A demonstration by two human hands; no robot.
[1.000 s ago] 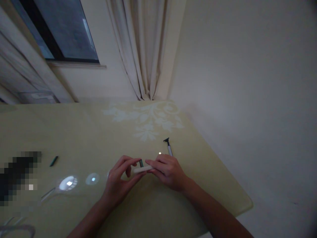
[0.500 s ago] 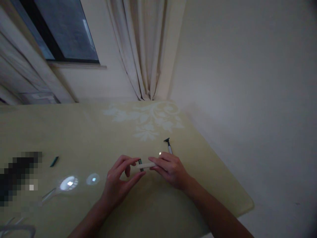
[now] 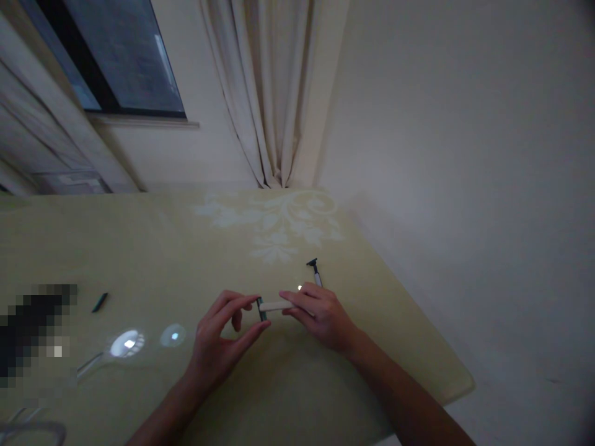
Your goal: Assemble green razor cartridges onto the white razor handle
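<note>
A small dark green razor head [image 3: 262, 309] is pinched by its two ends between the thumb and forefinger of my left hand [image 3: 221, 337]. My right hand [image 3: 328, 317] grips a slim white stick [image 3: 275, 306], whose left end meets the middle of the razor head. Just beyond my right hand lies a razor [image 3: 316, 272] with a dark head and a pale handle, partly hidden by the fingers. Another small dark green piece [image 3: 100, 302] rests on the table at the left.
The yellowish table [image 3: 139, 248] has a pale floral pattern and shiny light reflections. A blurred-out dark object [image 3: 32, 334] is at the left edge, with a clear curved thing [image 3: 35, 426] below it. Curtains [image 3: 274, 93] and a wall stand behind.
The razor head and my left fingers have shifted slightly left. The white stick no longer overlaps across the razor head; its end now shows at the head's right side.
</note>
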